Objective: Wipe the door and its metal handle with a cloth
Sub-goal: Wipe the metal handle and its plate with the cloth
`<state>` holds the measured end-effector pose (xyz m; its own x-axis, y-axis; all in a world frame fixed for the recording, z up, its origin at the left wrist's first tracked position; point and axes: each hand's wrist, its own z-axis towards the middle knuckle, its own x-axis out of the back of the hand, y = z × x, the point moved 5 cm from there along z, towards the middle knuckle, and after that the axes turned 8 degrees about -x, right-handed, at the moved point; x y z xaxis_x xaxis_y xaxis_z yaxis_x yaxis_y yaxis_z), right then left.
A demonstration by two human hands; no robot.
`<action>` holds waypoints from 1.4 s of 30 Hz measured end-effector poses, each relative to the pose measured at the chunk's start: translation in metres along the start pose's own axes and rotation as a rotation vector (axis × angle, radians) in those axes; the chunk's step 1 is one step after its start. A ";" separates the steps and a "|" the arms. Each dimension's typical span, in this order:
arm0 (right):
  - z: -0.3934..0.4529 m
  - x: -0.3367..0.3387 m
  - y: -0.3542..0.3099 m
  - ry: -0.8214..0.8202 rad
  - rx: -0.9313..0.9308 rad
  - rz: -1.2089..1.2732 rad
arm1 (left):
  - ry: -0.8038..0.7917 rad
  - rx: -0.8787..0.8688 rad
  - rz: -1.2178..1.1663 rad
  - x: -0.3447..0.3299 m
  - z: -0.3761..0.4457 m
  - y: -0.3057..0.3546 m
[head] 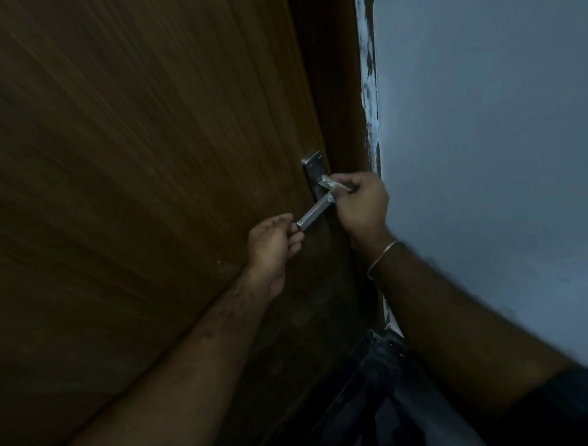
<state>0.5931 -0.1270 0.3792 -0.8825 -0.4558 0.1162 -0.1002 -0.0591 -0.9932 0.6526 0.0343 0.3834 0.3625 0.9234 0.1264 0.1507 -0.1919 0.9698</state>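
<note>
A pale blue-grey wall (492, 130) fills the view from 12 to 4 o'clock. Along its left edge runs a brown door frame (370, 101) smeared with chipped whitish paint. At 5 o'clock lies dark, indistinct fabric (380, 378).

The brown wooden door (147, 155) carries the fittings: a metal backplate (313, 171) sits flat on its face near the right edge, and the metal handle (315, 212) juts from that plate, slanting down toward the left
</note>
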 end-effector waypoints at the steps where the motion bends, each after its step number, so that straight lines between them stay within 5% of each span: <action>1: 0.000 -0.005 -0.002 -0.035 0.051 -0.097 | 0.003 0.007 -0.004 0.000 0.001 0.000; 6: -0.046 -0.030 0.002 -0.182 0.286 -0.224 | 0.009 0.033 -0.048 -0.003 0.005 0.004; 10: -0.059 -0.033 0.026 -0.418 0.077 -0.062 | 0.015 0.027 0.017 -0.003 0.001 0.007; 13: -0.037 -0.006 0.041 -0.185 -0.120 0.177 | 0.042 0.035 0.031 0.000 0.000 0.008; 16: -0.006 0.015 0.026 0.075 -0.035 0.096 | 0.046 0.052 0.034 0.003 -0.002 0.005; 23: -0.040 -0.031 -0.003 -0.335 0.331 -0.428 | 0.050 0.060 0.034 0.007 0.001 0.003; 28: -0.001 -0.004 -0.038 0.000 0.169 -0.199 | 0.059 0.062 0.028 0.006 -0.001 0.001; 35: 0.006 -0.039 -0.047 0.114 0.094 -0.031 | 0.069 0.048 0.041 0.011 -0.002 -0.002; 42: -0.002 -0.048 -0.045 -0.038 0.688 -0.480 | 0.076 0.061 0.035 0.015 -0.007 -0.009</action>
<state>0.6385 -0.1005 0.4181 -0.7981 -0.2719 0.5377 -0.1471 -0.7775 -0.6115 0.6502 0.0527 0.3786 0.2981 0.9378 0.1777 0.1954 -0.2422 0.9503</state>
